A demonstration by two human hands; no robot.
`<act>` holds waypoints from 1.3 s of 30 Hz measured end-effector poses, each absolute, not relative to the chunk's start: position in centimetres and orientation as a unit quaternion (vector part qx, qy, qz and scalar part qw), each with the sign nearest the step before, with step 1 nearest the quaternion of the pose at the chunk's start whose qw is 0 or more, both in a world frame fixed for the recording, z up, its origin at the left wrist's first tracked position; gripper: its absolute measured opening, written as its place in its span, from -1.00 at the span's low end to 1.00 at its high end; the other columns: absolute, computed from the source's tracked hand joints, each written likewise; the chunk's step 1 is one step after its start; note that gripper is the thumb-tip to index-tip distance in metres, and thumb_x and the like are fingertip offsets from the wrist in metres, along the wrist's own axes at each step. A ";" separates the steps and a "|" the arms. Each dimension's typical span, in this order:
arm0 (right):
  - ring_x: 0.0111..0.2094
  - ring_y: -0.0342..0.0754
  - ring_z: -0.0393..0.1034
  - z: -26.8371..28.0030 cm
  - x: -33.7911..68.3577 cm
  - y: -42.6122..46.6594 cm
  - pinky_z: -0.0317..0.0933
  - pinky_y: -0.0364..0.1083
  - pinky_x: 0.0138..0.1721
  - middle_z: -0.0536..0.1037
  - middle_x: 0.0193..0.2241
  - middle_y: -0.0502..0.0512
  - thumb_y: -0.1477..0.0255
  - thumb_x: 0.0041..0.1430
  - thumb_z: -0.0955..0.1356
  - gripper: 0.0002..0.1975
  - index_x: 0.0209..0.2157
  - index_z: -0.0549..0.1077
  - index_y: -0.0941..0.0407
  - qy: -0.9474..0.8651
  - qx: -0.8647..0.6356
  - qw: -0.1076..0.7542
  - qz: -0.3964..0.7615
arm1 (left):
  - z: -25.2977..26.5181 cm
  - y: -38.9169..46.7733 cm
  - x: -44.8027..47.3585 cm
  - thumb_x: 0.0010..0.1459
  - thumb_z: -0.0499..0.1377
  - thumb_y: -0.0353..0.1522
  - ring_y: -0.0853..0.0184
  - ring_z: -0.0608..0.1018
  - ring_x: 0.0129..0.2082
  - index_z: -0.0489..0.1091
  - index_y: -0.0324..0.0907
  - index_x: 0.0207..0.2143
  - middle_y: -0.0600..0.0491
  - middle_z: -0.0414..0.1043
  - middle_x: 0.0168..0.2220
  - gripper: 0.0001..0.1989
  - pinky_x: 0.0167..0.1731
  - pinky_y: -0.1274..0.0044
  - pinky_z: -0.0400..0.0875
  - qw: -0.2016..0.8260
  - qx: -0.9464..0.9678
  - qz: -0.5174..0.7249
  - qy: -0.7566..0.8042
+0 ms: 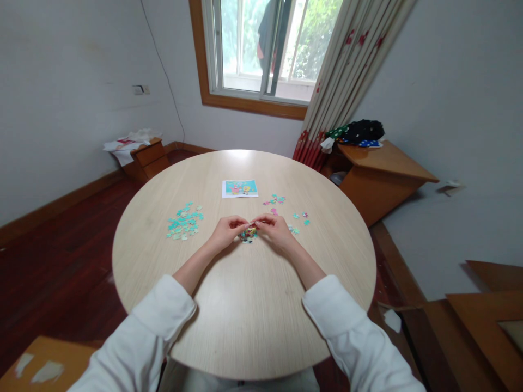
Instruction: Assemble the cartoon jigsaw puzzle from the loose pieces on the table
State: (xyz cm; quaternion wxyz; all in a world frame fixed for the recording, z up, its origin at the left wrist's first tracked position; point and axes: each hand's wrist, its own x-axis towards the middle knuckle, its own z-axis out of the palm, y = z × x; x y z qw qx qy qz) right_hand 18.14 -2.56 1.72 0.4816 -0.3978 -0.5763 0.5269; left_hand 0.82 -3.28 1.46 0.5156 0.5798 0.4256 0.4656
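While left hand (231,231) and right hand (270,226) pinch narrowly over pieces (249,236) in front of the card (240,189), contents unclear, any print is illegible.

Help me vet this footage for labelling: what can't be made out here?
Head view, small multicoloured jigsaw pieces in the middle: partly hidden by the left hand and right hand.
Head view, anything pinched between the hands: too small, partly covered by them.
Head view, fine detail on the rectangular blue-and-pink paper picture: too small.
Head view, flat orange-brown surface, lower left: cut off by the edge.
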 end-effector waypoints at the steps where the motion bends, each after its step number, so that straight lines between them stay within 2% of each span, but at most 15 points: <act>1: -0.42 -0.12 0.39 1.7 18.2 -2.6 0.26 -0.09 -0.29 0.55 -0.49 0.04 0.37 -0.14 0.43 -0.84 -0.47 0.52 0.16 -0.579 -0.398 0.480 0.526 | 1.5 -3.3 0.8 -0.15 0.31 -0.24 0.39 0.47 -0.49 0.47 -0.28 -0.47 0.01 0.50 -0.49 -0.73 -0.41 0.53 0.34 0.515 0.579 0.466 0.427; 26: -0.37 -0.08 0.43 1.7 18.4 -2.7 0.28 -0.05 -0.25 0.59 -0.43 0.10 0.36 -0.11 0.42 -0.82 -0.42 0.57 0.15 -0.599 -0.386 0.479 0.513 | 1.5 -3.1 0.9 -0.31 0.39 -0.20 0.34 0.51 -0.49 0.48 -0.27 -0.48 0.00 0.52 -0.51 -0.64 -0.40 0.48 0.40 0.525 0.540 0.497 0.431; 39: -0.37 -0.08 0.44 1.7 18.3 -2.7 0.28 -0.03 -0.22 0.59 -0.43 0.10 0.35 -0.13 0.44 -0.81 -0.42 0.58 0.15 -0.594 -0.385 0.482 0.516 | 1.5 -3.3 0.8 -0.26 0.38 -0.19 0.33 0.50 -0.48 0.49 -0.27 -0.50 -0.02 0.52 -0.50 -0.66 -0.40 0.49 0.39 0.509 0.550 0.494 0.441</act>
